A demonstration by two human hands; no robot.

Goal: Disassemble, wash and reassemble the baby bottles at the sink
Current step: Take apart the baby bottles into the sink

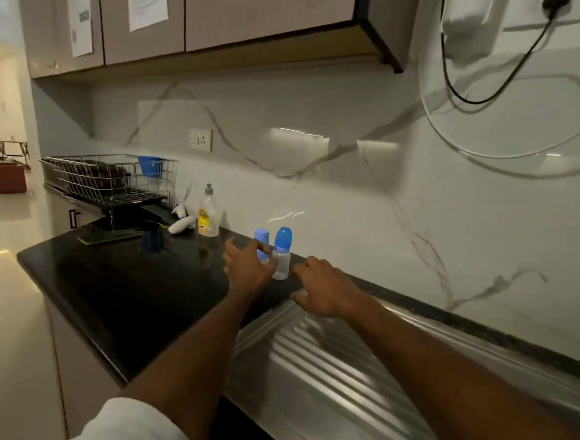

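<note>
Evidently at the start, both capped baby bottles [281,254] stand mid-frame on the black table [131,275], the left hand [247,269] reaching with fingers spread onto one, the right hand [324,291] loose and empty beside; next, a firm grasp and cap-twisting

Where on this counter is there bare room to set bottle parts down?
Free: the black counter between its front edge and the soap bottle, and the ribbed steel drainboard. Crowded: by the wall, where both baby bottles and both hands stand, and around the dish rack.
</note>
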